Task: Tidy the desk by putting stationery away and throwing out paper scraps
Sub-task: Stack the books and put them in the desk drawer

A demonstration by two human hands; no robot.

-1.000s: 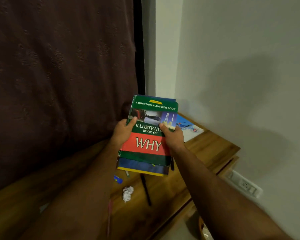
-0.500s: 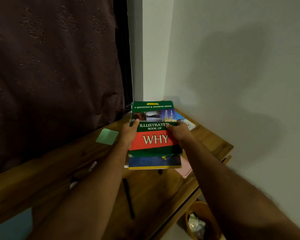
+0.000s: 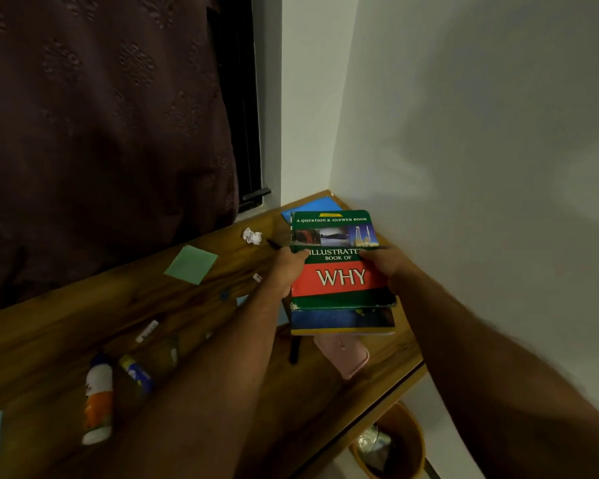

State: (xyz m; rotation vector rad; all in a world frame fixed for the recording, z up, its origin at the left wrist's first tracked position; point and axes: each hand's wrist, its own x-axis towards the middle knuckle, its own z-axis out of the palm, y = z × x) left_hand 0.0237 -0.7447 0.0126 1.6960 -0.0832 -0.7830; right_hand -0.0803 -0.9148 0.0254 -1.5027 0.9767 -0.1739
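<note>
A stack of books [image 3: 339, 281], topped by a green and red "Illustrated Book of Why", is low over the far right corner of the wooden desk [image 3: 66, 326]. My left hand [image 3: 286, 267] grips its left edge and my right hand [image 3: 382, 264] grips its right edge, thumbs on the cover. A crumpled white paper scrap [image 3: 252, 235] lies beyond the left hand, next to a black pen [image 3: 274, 243]. A green sticky note [image 3: 191, 264] lies to the left. Two glue bottles [image 3: 99, 402] [image 3: 137, 373] lie near the front left.
A pink case [image 3: 343, 356] and a second black pen [image 3: 294, 350] lie just in front of the books. A blue sheet [image 3: 313, 205] sits in the corner. An orange waste bin [image 3: 391, 444] stands on the floor under the desk's right end. Curtain left, wall right.
Both hands have carried the book stack toward the far right corner and lower over the desk. The view has swung left, bringing the sticky note, scrap and glue bottles into sight.
</note>
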